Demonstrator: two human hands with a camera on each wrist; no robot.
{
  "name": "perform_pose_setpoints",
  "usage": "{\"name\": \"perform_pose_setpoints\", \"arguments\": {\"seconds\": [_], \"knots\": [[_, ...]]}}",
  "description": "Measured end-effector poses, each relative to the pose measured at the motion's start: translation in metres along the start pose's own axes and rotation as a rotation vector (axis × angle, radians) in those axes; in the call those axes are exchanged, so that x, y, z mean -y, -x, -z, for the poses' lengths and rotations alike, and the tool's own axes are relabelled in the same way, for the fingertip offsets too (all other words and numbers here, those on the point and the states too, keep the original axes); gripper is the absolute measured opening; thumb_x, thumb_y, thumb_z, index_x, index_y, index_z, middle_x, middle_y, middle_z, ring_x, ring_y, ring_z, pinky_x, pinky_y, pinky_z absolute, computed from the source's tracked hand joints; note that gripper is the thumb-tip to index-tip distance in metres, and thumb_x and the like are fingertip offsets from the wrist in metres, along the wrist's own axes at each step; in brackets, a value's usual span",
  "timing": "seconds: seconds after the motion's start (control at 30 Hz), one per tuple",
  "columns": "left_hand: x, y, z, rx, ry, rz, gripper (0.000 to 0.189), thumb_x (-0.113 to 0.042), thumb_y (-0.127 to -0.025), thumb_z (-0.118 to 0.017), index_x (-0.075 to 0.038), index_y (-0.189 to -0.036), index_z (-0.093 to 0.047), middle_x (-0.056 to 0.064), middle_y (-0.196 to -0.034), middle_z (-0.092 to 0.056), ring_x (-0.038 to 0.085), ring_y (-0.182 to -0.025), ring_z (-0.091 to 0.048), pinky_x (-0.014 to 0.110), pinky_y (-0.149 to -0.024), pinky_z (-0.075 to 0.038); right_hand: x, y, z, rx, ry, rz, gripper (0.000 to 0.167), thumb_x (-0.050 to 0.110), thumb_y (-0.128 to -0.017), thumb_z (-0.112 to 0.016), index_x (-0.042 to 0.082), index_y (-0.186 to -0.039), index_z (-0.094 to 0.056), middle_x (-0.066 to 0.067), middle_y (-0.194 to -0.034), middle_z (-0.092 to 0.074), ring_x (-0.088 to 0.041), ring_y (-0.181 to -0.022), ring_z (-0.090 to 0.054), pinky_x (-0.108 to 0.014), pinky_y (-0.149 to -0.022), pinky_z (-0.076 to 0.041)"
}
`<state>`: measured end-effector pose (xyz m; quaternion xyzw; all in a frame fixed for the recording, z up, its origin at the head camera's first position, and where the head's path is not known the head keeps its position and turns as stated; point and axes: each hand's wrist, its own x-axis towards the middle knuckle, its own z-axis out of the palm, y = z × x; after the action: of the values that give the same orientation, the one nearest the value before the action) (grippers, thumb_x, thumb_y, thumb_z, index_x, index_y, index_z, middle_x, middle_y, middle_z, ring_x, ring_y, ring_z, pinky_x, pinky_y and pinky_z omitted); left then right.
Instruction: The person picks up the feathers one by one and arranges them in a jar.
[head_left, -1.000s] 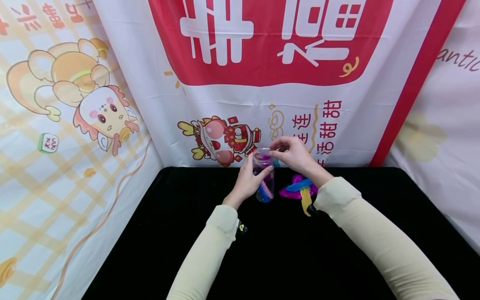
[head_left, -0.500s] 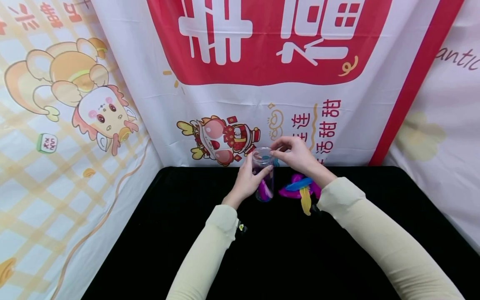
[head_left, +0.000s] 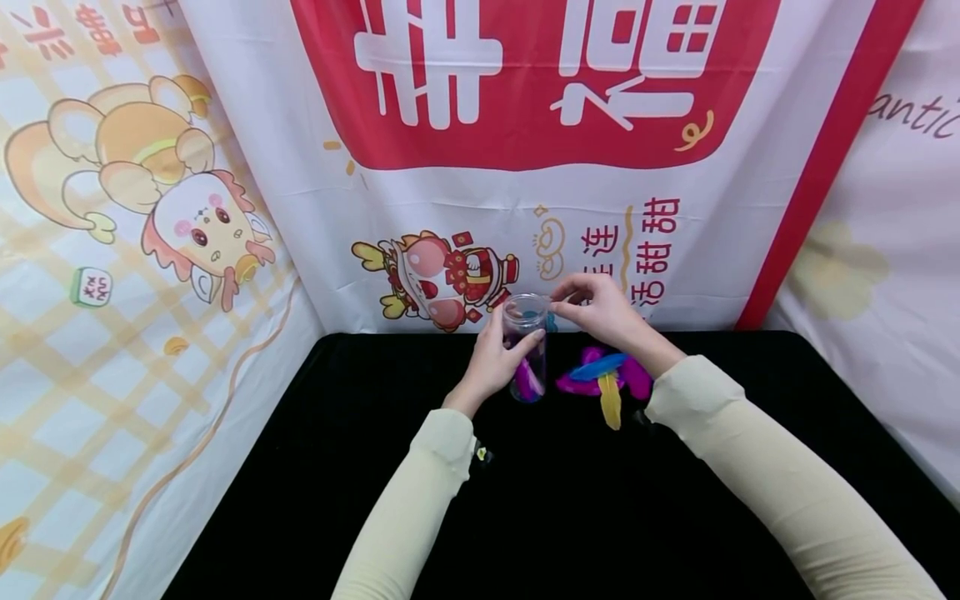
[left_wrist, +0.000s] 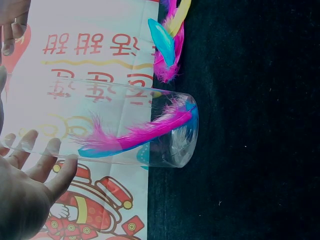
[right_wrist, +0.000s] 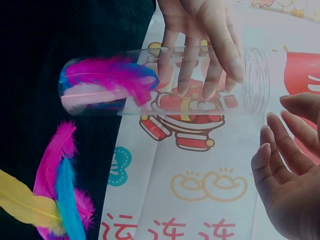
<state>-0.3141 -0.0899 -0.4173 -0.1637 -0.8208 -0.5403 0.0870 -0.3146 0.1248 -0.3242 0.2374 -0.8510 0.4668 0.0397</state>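
My left hand (head_left: pixel 495 357) grips a clear, lidless jar (head_left: pixel 534 350) around its upper part. The jar stands upright at the back of the black table, its mouth facing up. Inside, a magenta feather (right_wrist: pixel 107 75), a blue feather (left_wrist: pixel 115 151) and a pale pink feather (right_wrist: pixel 90 97) lie low toward the bottom. Close to the jar's rim is my right hand (head_left: pixel 600 310), with bent, relaxed fingers and nothing between them. In the right wrist view, a small gap shows between thumb and fingertips.
On the black table (head_left: pixel 540 500), a loose pile holds magenta feathers (head_left: pixel 637 379), a blue feather (head_left: pixel 596 367) and a yellow feather (head_left: pixel 611 404), right of the jar. A printed white and red cloth (head_left: pixel 435 192) hangs just behind the table's back edge.
Magenta feather material seen in the jar's mouth a second ago now sits lower inside. My right hand has drawn slightly right from the rim. The left hand keeps its hold.
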Motion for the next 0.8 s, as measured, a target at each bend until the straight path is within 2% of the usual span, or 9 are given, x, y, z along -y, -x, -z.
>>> {"name": "perform_pose_setpoints", "arguments": {"seconds": [0.4,0.57,0.8], "knots": [[0.000,-0.001,-0.001,-0.009,-0.019,0.001,0.076,-0.049,-0.095,-0.071,-0.020,-0.154,-0.033,0.009,-0.149,-0.047,0.022,-0.134,-0.051,0.042,-0.103,-0.052,-0.008,0.007,0.006,-0.021,0.014,-0.011,0.015,0.015,-0.095,-0.074,0.004,-0.106,-0.074,-0.012,-0.104,-0.074,-0.028,-0.089,-0.070,-0.032,-0.065,-0.057],[0.000,-0.001,-0.001,-0.010,-0.018,0.000,0.076,-0.049,-0.095,-0.071,-0.019,-0.154,-0.034,0.010,-0.150,-0.046,0.023,-0.135,-0.050,0.042,-0.103,-0.052,-0.011,0.009,0.006,-0.026,0.036,-0.014,0.014,0.013,-0.094,-0.074,0.005,-0.105,-0.074,-0.011,-0.104,-0.074,-0.024,-0.087,-0.069,-0.031,-0.067,-0.057],[0.001,-0.001,-0.001,-0.012,-0.025,0.002,0.079,-0.050,-0.094,-0.071,-0.017,-0.155,-0.034,0.010,-0.149,-0.046,0.024,-0.135,-0.050,0.042,-0.103,-0.051,-0.018,0.012,0.007,-0.027,0.052,-0.021,0.011,0.012,-0.094,-0.074,0.005,-0.103,-0.075,-0.012,-0.102,-0.074,-0.026,-0.084,-0.068,-0.032,-0.069,-0.057]]}}
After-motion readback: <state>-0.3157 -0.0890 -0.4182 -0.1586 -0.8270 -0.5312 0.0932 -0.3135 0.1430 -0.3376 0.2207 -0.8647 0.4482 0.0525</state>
